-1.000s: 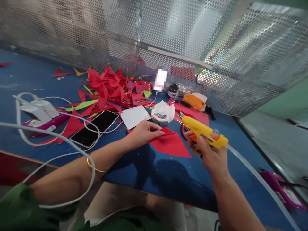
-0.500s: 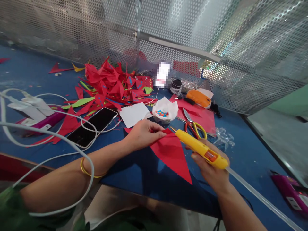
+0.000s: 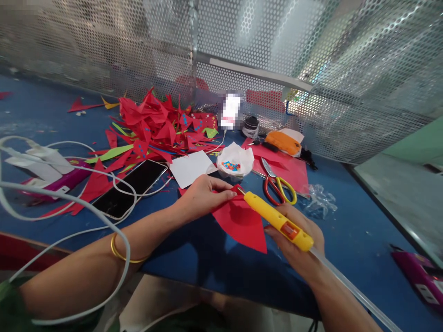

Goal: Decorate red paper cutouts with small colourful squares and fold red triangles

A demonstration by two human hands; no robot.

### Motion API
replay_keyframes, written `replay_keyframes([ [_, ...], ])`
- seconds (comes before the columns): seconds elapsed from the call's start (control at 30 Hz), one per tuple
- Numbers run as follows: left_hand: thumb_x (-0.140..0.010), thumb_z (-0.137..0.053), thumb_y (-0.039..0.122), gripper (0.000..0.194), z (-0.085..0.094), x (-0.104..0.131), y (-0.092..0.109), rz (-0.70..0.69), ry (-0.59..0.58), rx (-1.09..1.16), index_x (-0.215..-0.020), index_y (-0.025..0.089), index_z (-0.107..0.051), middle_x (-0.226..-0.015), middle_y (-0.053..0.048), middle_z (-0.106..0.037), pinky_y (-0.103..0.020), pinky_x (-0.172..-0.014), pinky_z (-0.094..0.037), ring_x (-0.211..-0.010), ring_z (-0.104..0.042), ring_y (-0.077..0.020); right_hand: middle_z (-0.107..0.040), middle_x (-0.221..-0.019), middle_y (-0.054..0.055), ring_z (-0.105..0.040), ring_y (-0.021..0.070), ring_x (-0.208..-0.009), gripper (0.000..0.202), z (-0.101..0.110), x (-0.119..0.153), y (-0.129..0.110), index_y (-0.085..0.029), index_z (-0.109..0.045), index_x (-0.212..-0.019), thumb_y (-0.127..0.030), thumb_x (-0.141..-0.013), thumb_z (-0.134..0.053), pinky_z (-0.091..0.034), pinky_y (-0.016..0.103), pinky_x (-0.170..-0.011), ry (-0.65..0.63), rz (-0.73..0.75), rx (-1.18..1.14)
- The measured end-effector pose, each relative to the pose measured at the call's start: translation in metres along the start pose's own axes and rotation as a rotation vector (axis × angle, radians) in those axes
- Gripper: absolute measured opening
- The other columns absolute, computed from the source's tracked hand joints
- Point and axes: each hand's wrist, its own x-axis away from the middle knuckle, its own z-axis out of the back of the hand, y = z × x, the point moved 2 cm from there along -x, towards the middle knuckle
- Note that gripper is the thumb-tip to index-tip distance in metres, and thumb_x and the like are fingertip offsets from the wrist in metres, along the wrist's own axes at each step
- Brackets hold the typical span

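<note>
My left hand pinches the upper edge of a red paper piece, which hangs down over the blue table in a curved fan shape. Wrapped in my right hand is a yellow hot glue gun. Its metal tip is at the paper's top edge, close to my left fingertips; whether it touches cannot be made out. A long translucent glue stick runs out of the gun's rear end.
Behind the hands are a white paper-lined dish of small coloured bits, scissors, white card and a heap of red cut paper. White cables loop across a phone at left. A perforated metal screen stands behind.
The glue gun has moved left, bringing its tip to the paper's top edge beside my left fingers. The paper's lower point has swung slightly up and left.
</note>
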Motion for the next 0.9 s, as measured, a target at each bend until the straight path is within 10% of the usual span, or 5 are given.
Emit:
replay_keyframes([
  [0.9, -0.081, -0.063, 0.032, 0.022, -0.0010, 0.0005, 0.0031, -0.044, -0.004, -0.092, -0.085, 0.019, -0.081, -0.077, 0.001, -0.077, -0.024, -0.071, -0.049, -0.080, -0.068, -0.0186, -0.058, -0.068, -0.002, -0.054, 0.0114, -0.056, 0.029, -0.0008, 0.0044, 0.0043, -0.022, -0.057, -0.081, -0.047, -0.094, -0.053, -0.037, 0.024, -0.052, -0.051, -0.067, 0.089],
])
